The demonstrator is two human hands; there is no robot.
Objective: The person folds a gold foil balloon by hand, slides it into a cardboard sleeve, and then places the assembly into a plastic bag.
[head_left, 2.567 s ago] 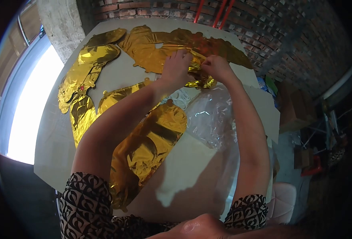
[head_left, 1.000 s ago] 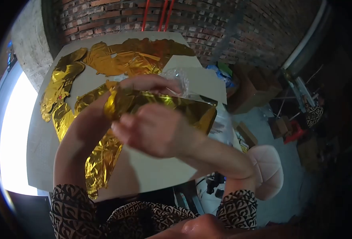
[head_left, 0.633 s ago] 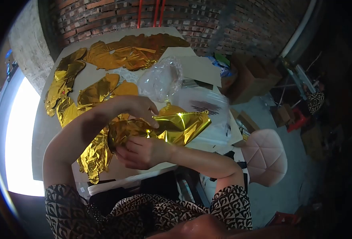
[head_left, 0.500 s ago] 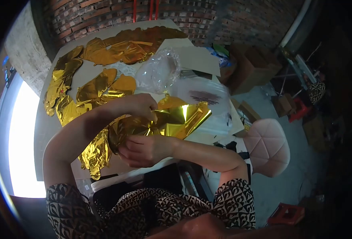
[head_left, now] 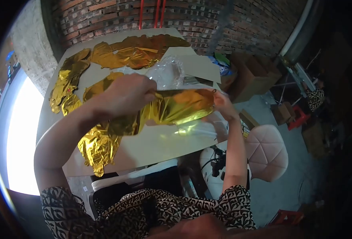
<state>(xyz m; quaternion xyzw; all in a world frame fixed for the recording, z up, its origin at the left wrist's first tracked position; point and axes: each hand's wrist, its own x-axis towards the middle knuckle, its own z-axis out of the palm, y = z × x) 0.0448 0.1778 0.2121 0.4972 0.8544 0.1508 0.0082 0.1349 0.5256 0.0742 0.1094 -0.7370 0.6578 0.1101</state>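
A flat gold foil balloon (head_left: pixel 180 105) is stretched between my hands above the table. My left hand (head_left: pixel 132 93) is closed on its left part, back of the hand up, with the fingertips mostly hidden. At the other end, my right hand (head_left: pixel 224 105) pinches the upper right corner. Light glints along the foil's lower edge. Below my left forearm lies a crumpled gold foil balloon (head_left: pixel 98 149), its narrow tab pointing toward me.
More flat gold foil pieces (head_left: pixel 124 51) lie along the table's (head_left: pixel 144 149) far and left sides. Clear plastic bags (head_left: pixel 166 73) and cardboard sheets (head_left: pixel 198 65) sit at the back right. Beyond are cardboard boxes (head_left: pixel 249 73); a quilted pink chair (head_left: pixel 265 153) stands at the right.
My right hand has moved from the near middle up and to the right, pulling the balloon out straight. My left hand has shifted slightly left and up. The foil is now lifted.
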